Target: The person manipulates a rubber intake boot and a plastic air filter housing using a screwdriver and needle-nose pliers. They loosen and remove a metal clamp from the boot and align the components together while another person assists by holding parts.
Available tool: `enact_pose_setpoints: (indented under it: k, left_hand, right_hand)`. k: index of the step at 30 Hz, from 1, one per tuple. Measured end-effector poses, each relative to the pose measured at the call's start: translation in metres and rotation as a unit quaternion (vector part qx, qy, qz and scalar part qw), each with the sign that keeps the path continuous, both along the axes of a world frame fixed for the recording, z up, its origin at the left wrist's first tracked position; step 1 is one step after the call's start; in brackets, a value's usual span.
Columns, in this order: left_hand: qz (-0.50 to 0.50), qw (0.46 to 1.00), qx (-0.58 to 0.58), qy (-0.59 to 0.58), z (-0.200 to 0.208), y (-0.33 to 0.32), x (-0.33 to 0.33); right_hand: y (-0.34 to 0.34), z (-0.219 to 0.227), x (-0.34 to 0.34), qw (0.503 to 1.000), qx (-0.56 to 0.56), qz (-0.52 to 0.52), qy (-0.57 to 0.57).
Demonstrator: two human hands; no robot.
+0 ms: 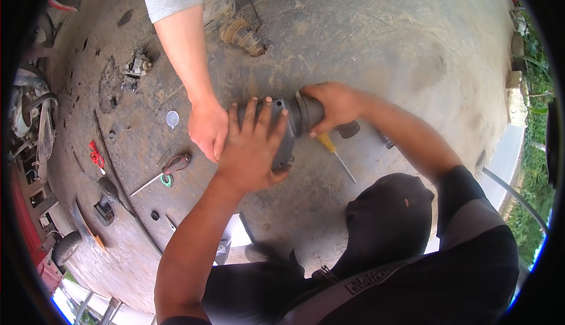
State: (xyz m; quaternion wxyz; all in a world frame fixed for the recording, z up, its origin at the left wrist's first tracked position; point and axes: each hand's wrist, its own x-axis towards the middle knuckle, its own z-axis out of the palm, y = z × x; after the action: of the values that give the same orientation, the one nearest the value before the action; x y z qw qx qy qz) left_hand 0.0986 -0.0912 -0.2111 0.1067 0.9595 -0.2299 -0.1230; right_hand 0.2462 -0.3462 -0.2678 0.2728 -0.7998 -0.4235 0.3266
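Note:
A black plastic housing (286,145) lies in front of me, with a flange that has holes in it. My left hand (250,142) rests on it, fingers spread wide and its thumb by the near edge. Joined to the housing's right side is a thick black rubber hose (312,112) with a clamp ring (301,110) around it. Around the hose's outer end my right hand (336,108) is closed. A co-worker's hand (208,129), coming from the far side, is curled at the left of the housing, partly against my left hand; what it grips is hidden.
On the concrete floor lie a yellow-handled screwdriver (325,142), a dark-red-handled screwdriver (178,161), a long dark rod (120,186), a cordless power tool (107,191) and a small white cup (172,118). Farther off are a dirty ribbed boot (241,35) and a small metal mechanism (139,66).

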Motion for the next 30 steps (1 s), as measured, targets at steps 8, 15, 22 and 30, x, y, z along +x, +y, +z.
enact_pose_setpoints:
  k: [8,15,22,30]
  left_hand:
    - [-0.003,1.000,0.024,-0.016,-0.002,0.002,-0.004]
    - [0.182,0.921,-0.344,0.009,0.062,-0.014,-0.004]
    - [0.128,0.794,-0.576,0.145,0.174,-0.025,-0.025]
    - [0.311,0.755,-0.559,-0.143,0.188,-0.017,-0.057]
  right_hand:
    - [-0.036,0.074,-0.005,0.981,0.148,-0.123,0.009]
    - [-0.039,0.163,-0.015,0.965,0.255,-0.030,0.050]
    - [0.007,0.244,-0.032,0.960,0.247,0.112,0.067]
    - [0.048,0.259,-0.078,0.861,0.383,-0.118,0.312]
